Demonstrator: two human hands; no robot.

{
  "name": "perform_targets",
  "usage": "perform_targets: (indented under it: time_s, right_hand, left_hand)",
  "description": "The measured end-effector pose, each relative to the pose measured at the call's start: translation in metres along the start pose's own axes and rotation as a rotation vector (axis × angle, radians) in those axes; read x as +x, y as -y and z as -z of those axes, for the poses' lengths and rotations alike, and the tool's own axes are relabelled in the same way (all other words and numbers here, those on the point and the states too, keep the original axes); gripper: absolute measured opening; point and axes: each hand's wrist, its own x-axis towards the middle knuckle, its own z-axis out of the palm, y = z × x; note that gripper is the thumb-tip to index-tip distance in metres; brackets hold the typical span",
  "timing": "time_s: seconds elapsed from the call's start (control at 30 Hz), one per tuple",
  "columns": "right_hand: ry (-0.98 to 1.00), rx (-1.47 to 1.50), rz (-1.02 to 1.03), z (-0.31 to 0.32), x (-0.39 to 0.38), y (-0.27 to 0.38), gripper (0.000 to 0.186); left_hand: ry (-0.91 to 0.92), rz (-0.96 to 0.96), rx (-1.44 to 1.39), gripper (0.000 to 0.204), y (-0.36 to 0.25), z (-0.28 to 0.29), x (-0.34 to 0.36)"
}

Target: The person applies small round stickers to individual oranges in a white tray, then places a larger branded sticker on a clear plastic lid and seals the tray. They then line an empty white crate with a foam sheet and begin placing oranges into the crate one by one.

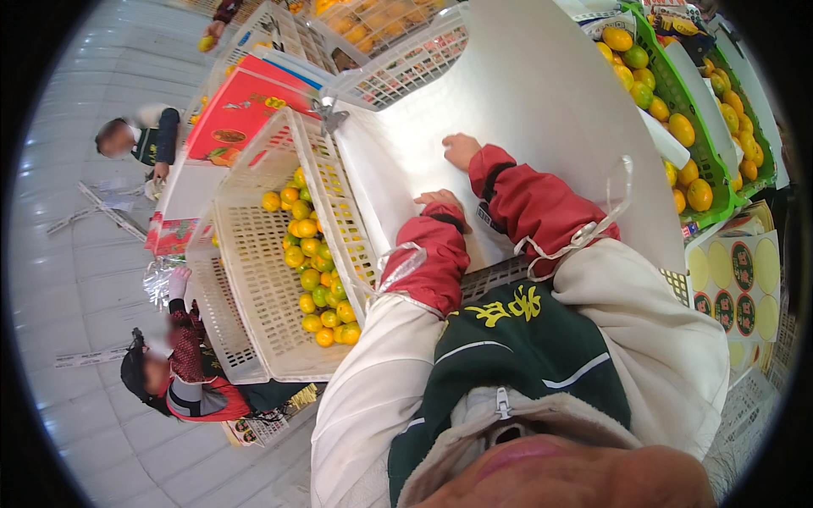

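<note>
Both of my hands rest over a smooth white sheet lining a sloping surface in front of me. My left hand lies low near the sheet, its fingers stretched out and partly covered by the red cuff. Slightly farther away and to the right, my right hand has loosely bent fingers, with nothing visible in them. Left of the sheet stands a cream plastic crate, part filled with small orange and green-yellow citrus fruits. A metal clip grips the sheet's edge beside the crate.
Green baskets of citrus stand at the right, above a sheet of round stickers. Red cartons and another fruit-filled crate are at the far side. Two people, one in a dark vest, one in red, are at the left.
</note>
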Motion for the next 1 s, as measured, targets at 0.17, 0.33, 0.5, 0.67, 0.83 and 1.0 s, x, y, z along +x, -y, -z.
perform_targets:
  time_s: [0.17,0.33,0.5,0.67,0.83,1.0]
  right_hand:
    - [-0.311,0.067,-0.094,0.045,-0.017,-0.025,0.045]
    - [-0.432,0.260,-0.146,0.051,-0.020,-0.062,0.055]
    - [-0.418,0.287,-0.237,0.051,-0.014,-0.065,0.059]
    - [-0.339,0.203,-0.262,0.056,-0.013,-0.060,0.059]
    - [-0.339,0.175,-0.250,0.052,-0.008,-0.067,0.058]
    - [-0.482,0.109,-0.150,0.049,-0.004,-0.068,0.049]
  left_hand:
    - [0.240,-0.101,-0.264,0.077,0.015,0.008,0.026]
    - [0.173,-0.047,-0.089,0.073,-0.002,0.012,0.035]
    - [0.172,0.147,-0.104,0.078,-0.022,0.001,0.051]
    - [-0.121,-0.492,-1.799,0.091,-0.072,-0.036,0.077]
    - [0.472,-0.907,-3.008,0.105,-0.164,-0.047,0.097]
    - [0.246,-0.803,-3.104,0.103,-0.197,-0.032,0.102]
